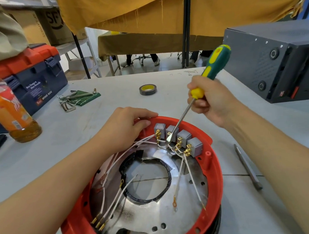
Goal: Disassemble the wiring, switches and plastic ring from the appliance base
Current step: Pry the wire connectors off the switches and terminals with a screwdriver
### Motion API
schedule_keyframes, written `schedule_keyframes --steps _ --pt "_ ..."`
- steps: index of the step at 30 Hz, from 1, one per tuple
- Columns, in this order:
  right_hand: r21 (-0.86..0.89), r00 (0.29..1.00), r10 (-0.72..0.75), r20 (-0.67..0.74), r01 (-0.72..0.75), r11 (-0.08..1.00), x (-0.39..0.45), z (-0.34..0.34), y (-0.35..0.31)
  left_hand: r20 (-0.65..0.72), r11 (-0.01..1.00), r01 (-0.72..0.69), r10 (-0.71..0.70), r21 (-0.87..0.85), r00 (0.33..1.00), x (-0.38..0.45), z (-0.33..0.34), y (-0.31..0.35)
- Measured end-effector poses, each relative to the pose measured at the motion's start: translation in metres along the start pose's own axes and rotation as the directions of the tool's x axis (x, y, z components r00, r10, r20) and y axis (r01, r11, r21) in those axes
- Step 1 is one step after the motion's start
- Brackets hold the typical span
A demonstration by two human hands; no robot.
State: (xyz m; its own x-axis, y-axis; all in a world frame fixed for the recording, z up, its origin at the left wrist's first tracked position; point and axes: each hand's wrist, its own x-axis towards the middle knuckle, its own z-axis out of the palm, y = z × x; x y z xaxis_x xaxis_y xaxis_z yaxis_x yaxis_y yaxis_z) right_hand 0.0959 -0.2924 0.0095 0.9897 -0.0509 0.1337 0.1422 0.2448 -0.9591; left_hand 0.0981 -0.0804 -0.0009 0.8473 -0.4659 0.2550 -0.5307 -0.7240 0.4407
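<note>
1. Nearest me, the appliance base (214,182) is sitting on the grey table (251,211), open side up, its red plastic ring (76,233) running round a bare metal plate (158,209) with a round hole in the middle.
2. White wires (193,180) are trailing loose across the plate, some ending in brass terminals, and others are running up to the switches.
3. I am seeing four grey switches (184,135) standing in a row inside the far rim of the ring.
4. My left hand (124,128) is gripping that far rim just left of the switches, fingers curled over the edge.
5. My right hand (212,102) is clamped round a green and yellow screwdriver (218,61), whose flat tip is lying against the second switch from the left.
6. A metal bit (247,166) is lying on the table to the right of the base.
7. Farther off are sitting a tape roll (147,89), hex keys (70,101), an orange drink bottle (5,111), a blue toolbox (34,78) and a dark case (275,59).
</note>
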Motion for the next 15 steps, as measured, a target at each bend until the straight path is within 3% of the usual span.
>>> schedule_keyframes --steps 4,8,15 --pt "0.028 0.999 -0.024 -0.042 0.026 0.999 -0.003 -0.011 -0.007 0.006 1.0 0.003 -0.003 -0.025 1.0 -0.002 -0.001 0.001" --pt "0.094 0.995 -0.045 -0.088 0.054 0.994 -0.006 -0.011 -0.005 0.01 0.988 0.016 -0.015 -0.154 1.0 -0.005 -0.007 0.003" --pt "0.131 0.982 -0.069 -0.173 0.093 0.987 -0.012 -0.011 0.004 0.214 0.999 -0.011 0.022 -0.052 0.976 -0.005 -0.017 0.002"
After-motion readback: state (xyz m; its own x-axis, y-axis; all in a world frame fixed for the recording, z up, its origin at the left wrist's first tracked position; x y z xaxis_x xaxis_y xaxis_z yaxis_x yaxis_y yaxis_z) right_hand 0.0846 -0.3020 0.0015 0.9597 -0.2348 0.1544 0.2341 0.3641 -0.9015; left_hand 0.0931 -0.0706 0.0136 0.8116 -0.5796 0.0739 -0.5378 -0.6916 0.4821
